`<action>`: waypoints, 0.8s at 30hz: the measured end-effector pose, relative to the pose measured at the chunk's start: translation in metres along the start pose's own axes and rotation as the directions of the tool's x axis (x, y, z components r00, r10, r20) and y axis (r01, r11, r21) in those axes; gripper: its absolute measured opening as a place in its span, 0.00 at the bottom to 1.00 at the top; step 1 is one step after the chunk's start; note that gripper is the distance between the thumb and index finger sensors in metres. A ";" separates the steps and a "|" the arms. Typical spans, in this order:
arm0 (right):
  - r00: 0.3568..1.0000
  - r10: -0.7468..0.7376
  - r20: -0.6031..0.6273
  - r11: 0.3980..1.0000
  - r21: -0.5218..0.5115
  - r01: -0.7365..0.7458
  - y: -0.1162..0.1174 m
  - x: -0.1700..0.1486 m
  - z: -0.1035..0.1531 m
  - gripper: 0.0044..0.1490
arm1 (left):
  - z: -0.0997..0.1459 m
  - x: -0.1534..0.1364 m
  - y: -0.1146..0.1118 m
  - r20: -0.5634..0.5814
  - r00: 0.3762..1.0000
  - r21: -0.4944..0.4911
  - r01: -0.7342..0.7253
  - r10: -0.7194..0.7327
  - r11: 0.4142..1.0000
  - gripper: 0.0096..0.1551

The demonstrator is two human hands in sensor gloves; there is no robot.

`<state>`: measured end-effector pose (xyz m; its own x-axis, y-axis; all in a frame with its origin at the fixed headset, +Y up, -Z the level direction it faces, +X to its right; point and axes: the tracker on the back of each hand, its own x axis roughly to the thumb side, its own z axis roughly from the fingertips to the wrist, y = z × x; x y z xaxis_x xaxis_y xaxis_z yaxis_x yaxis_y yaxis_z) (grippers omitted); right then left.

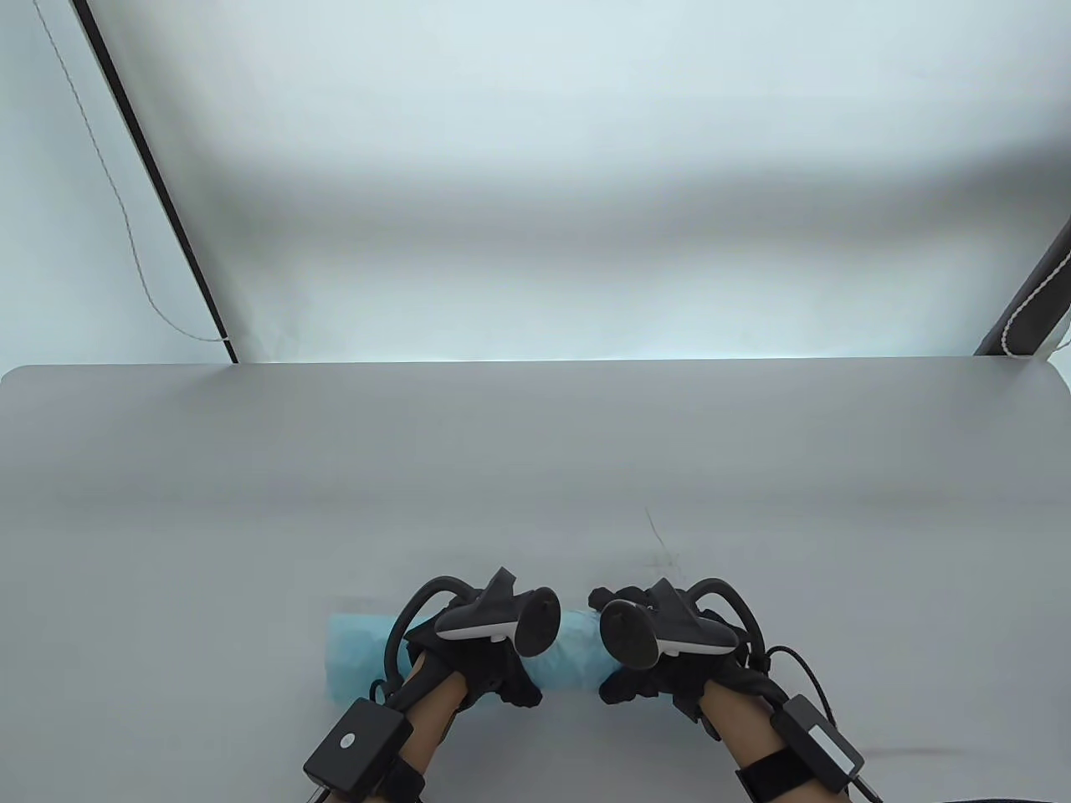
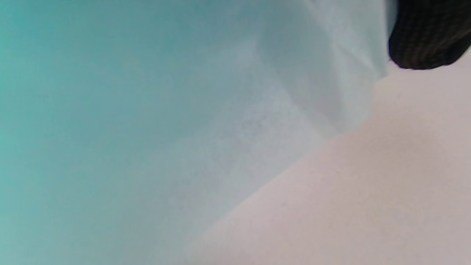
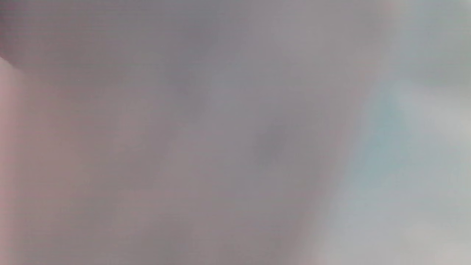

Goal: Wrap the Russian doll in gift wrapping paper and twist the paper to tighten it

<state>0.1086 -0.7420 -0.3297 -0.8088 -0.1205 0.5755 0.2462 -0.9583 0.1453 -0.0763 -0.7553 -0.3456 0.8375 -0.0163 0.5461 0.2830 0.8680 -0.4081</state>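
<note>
A roll of light blue wrapping paper (image 1: 356, 657) lies crosswise near the front of the grey table (image 1: 535, 468). The doll is hidden inside it. My left hand (image 1: 481, 669) grips the roll left of its middle, with the thumb curled under the near side. My right hand (image 1: 636, 669) grips the roll's right end, fingers over the top and thumb below. The roll's left end sticks out free. In the left wrist view the blue paper (image 2: 165, 110) fills the frame, with one gloved fingertip (image 2: 427, 36) at the top right. The right wrist view is a blur with a pale blue patch (image 3: 382, 147).
The table's far edge (image 1: 535, 364) runs across the middle of the table view, with a pale wall behind it. A black pole (image 1: 159, 184) and a thin cord (image 1: 109, 184) stand at the back left, and a beaded cord (image 1: 1033, 293) at the back right.
</note>
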 end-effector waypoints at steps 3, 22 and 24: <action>1.000 0.005 0.015 0.999 -0.031 -0.004 0.001 0.003 0.000 0.72 | 0.000 -0.003 0.000 -0.001 1.000 -0.021 -0.021 0.021 1.000 0.66; 0.769 -0.639 0.006 0.756 0.192 0.626 0.008 -0.053 0.010 0.76 | 0.009 0.021 -0.005 -0.046 0.940 0.389 0.328 -0.337 0.861 0.67; 0.703 -0.711 -0.024 0.692 0.152 0.706 0.009 -0.065 0.016 0.76 | 0.016 0.021 0.000 -0.072 0.929 0.426 0.357 -0.362 0.831 0.68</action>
<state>0.1723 -0.7390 -0.3531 -0.7560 0.5907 0.2820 -0.3190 -0.7087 0.6293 -0.0662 -0.7483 -0.3227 0.7095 -0.3657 0.6024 0.3354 0.9270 0.1677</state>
